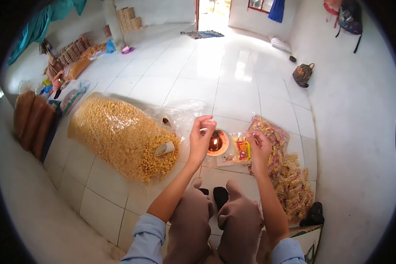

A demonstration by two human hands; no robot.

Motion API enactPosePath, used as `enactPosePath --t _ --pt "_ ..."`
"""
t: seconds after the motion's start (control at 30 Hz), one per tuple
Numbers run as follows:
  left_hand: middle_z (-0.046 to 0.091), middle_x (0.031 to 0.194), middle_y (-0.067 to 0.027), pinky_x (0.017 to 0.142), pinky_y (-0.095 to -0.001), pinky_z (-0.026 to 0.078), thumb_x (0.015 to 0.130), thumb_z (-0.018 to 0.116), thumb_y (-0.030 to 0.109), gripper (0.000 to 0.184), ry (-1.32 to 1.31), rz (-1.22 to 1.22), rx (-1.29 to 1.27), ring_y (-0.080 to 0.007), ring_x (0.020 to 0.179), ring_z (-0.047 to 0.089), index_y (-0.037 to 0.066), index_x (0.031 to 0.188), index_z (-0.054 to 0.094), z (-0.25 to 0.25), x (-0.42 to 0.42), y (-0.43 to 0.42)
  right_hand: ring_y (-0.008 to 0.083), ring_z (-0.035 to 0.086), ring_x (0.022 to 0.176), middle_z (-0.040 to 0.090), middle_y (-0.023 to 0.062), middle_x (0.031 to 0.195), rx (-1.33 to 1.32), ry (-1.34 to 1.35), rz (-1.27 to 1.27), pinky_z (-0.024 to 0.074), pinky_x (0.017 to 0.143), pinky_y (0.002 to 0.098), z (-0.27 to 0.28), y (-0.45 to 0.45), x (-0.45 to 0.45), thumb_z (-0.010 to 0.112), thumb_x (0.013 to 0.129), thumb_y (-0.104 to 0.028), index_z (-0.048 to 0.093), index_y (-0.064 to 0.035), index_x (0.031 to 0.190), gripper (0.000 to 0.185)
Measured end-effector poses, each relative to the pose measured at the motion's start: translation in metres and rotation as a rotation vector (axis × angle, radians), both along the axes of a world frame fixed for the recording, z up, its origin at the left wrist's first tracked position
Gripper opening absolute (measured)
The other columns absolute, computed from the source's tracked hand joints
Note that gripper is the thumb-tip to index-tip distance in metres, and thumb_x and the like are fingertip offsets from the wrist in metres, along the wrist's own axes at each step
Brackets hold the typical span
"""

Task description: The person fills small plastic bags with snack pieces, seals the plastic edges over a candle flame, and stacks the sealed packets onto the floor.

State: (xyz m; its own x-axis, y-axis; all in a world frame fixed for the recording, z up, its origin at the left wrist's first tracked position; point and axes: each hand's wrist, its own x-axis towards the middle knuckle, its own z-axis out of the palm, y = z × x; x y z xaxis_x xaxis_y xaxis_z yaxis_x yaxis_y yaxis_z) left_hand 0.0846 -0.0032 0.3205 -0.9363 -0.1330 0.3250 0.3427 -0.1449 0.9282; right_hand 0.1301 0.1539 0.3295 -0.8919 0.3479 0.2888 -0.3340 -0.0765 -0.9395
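My right hand (pixel 260 147) pinches the top corner of a small clear packet (pixel 242 148) with pale snacks and a red and yellow label. My left hand (pixel 201 138) is raised beside a lit flame (pixel 215 141) in a dish (pixel 225 143), fingers curved with a gap between thumb and fingers and nothing visible in them. To the left lies a large clear bag of yellow snacks (pixel 114 127), with a white cup (pixel 164 148) in its open end. A bag of small red and yellow packets (pixel 273 136) lies right of my right hand.
Filled snack packets (pixel 295 187) are piled at the right, near a black object (pixel 313 214). Tall brown bags (pixel 31 121) stand at the left wall. A backpack (pixel 303 75) rests against the right wall. A mat (pixel 202 34) lies by the doorway, and a pillar (pixel 113 26) stands behind.
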Motion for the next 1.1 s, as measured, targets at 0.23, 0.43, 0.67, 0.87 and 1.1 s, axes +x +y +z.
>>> enactPosePath --t 0.23,0.43,0.67,0.87,1.1 --pt "0.057 0.078 -0.0003 0.066 -0.0187 0.041 0.08 0.061 0.013 0.017 -0.006 -0.325 -0.046 -0.0052 0.073 0.052 0.002 0.092 0.057 0.022 0.006 0.04 0.0033 0.049 0.068 0.055 -0.0006 0.075 -0.033 0.06 -0.099 0.0393 0.061 0.0176 0.021 0.013 0.01 0.058 0.081 -0.007 0.057 -0.0013 0.084 0.006" --pt "0.059 0.076 -0.0021 0.067 -0.0191 0.041 0.08 0.062 0.017 0.017 -0.041 -0.302 0.135 -0.0053 0.071 0.051 0.002 0.087 0.057 0.001 0.017 0.081 0.0046 0.046 0.068 0.052 -0.0016 0.073 -0.092 0.059 -0.275 0.0366 0.062 0.0192 0.004 0.03 0.01 0.058 0.082 -0.011 0.057 -0.0027 0.082 0.009" --pt "0.056 0.068 0.0007 0.054 -0.0179 0.039 0.081 0.061 0.019 0.017 -0.072 -0.246 0.07 -0.0036 0.061 0.048 0.004 0.088 0.059 -0.023 0.01 0.114 0.0058 0.047 0.064 0.054 -0.0002 0.073 -0.353 -0.047 -0.155 0.0386 0.058 0.0205 -0.022 0.051 0.007 0.059 0.082 -0.023 0.058 -0.0024 0.089 0.022" --pt "0.051 0.064 0.0036 0.043 -0.0166 0.032 0.087 0.053 0.029 0.025 -0.158 -0.25 0.063 -0.0009 0.053 0.042 0.004 0.086 0.058 -0.036 0.004 0.148 0.008 0.052 0.066 0.058 0.003 0.079 0.111 -0.257 0.036 0.0414 0.058 0.0237 -0.036 0.09 0.016 0.066 0.075 -0.028 0.057 0.0006 0.094 0.036" --pt "0.05 0.062 -0.0035 0.055 -0.0281 0.038 0.088 0.042 0.045 0.047 -0.108 -0.395 -0.331 -0.013 0.058 0.047 0.0 0.08 0.054 -0.069 0.017 0.237 0.0112 0.053 0.069 0.057 0.0052 0.078 0.134 -0.37 -0.275 0.0417 0.062 0.0262 -0.056 0.16 0.033 0.062 0.077 -0.027 0.057 0.0012 0.095 0.033"
